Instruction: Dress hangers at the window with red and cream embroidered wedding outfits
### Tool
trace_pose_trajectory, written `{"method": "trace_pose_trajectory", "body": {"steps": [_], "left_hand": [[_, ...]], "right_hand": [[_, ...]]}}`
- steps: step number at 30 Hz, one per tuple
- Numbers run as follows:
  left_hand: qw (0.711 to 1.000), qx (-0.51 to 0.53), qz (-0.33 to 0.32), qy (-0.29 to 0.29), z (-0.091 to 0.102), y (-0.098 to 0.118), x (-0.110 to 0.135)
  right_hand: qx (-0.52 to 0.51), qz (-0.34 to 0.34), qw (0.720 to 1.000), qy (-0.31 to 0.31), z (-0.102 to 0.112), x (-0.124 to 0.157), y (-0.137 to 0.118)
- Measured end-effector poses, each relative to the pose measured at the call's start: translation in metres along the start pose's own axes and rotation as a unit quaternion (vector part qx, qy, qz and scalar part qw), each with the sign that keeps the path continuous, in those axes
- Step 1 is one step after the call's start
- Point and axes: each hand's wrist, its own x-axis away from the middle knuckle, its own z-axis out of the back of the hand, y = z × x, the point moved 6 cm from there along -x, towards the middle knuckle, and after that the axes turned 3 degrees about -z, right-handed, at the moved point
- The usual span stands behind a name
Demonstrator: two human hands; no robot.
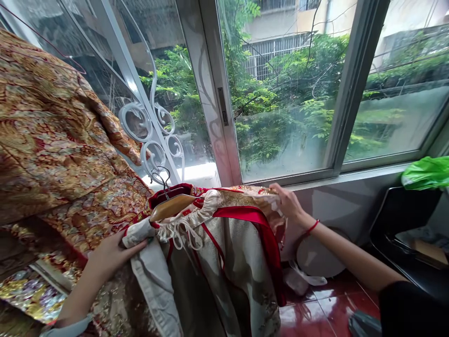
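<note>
A cream and gold garment (224, 262) with red trim hangs on a wooden hanger (171, 206) with a metal hook, below the window. My left hand (112, 255) grips the garment's pale cloth at its left shoulder. My right hand (289, 203) pinches the garment's right shoulder edge; a red cord circles that wrist. White drawstrings dangle near the hanger's middle.
A gold and red brocade robe (59, 154) hangs at the left on a thin red hanger. White scrolled window bars (150, 131) and a sliding window (280, 93) stand behind. A black chair (403, 224), a green bag (426, 173) and a red tiled floor (326, 304) lie at the right.
</note>
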Motion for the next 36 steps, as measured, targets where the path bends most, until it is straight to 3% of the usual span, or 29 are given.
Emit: {"method": "trace_pose_trajectory", "body": {"steps": [3, 6, 9, 12, 16, 17, 19, 21, 22, 23, 24, 25, 26, 28, 31, 33, 36], "left_hand": [[1.000, -0.011, -0.014, -0.008, -0.002, 0.008, 0.002], [0.999, -0.044, -0.013, 0.000, -0.004, 0.016, 0.008], [0.997, -0.074, 0.006, 0.007, -0.006, 0.017, 0.010], [0.998, -0.054, 0.014, 0.008, -0.006, 0.009, 0.003], [1.000, -0.019, -0.012, 0.018, -0.003, 0.001, -0.003], [0.998, -0.029, -0.024, 0.055, -0.001, 0.003, 0.001], [0.974, -0.045, -0.060, 0.216, 0.006, 0.021, 0.021], [0.903, -0.042, -0.133, 0.406, 0.001, 0.061, 0.059], [0.853, -0.033, -0.198, 0.482, -0.011, 0.089, 0.080], [0.838, -0.045, -0.295, 0.456, -0.035, 0.126, 0.091], [0.831, -0.051, -0.398, 0.386, -0.065, 0.164, 0.098], [0.838, -0.074, -0.470, 0.266, -0.102, 0.200, 0.099], [0.831, -0.104, -0.522, 0.162, -0.137, 0.230, 0.098], [0.816, -0.139, -0.558, 0.057, -0.190, 0.272, 0.090], [0.813, -0.147, -0.562, 0.046, -0.229, 0.290, 0.067], [0.822, -0.154, -0.545, 0.054, -0.237, 0.281, 0.051], [0.839, -0.178, -0.512, 0.047, -0.235, 0.260, 0.035]], "right_hand": [[0.042, -0.003, 0.999, 0.021, 0.043, -0.043, -0.021], [0.066, 0.012, 0.998, 0.020, 0.058, -0.032, -0.054], [0.064, 0.078, 0.995, -0.021, 0.021, 0.037, -0.083], [0.086, 0.054, 0.995, -0.018, -0.034, 0.102, -0.080], [0.032, 0.003, 0.999, 0.000, -0.079, 0.126, -0.070], [0.004, -0.010, 1.000, 0.014, -0.083, 0.125, -0.070], [-0.059, -0.045, 0.996, 0.051, -0.086, 0.122, -0.068], [-0.133, -0.099, 0.981, 0.098, -0.085, 0.121, -0.062], [-0.170, -0.127, 0.970, 0.117, -0.084, 0.120, -0.057], [-0.203, -0.152, 0.959, 0.128, -0.083, 0.119, -0.051], [-0.232, -0.169, 0.949, 0.131, -0.080, 0.117, -0.045], [-0.256, -0.178, 0.942, 0.127, -0.077, 0.114, -0.040], [-0.275, -0.180, 0.937, 0.117, -0.073, 0.109, -0.036], [-0.297, -0.177, 0.932, 0.104, -0.063, 0.100, -0.029], [-0.283, -0.162, 0.940, 0.098, -0.048, 0.092, -0.024], [-0.253, -0.129, 0.956, 0.079, -0.040, 0.087, -0.024], [-0.172, -0.083, 0.980, 0.057, -0.018, 0.070, -0.019]]}}
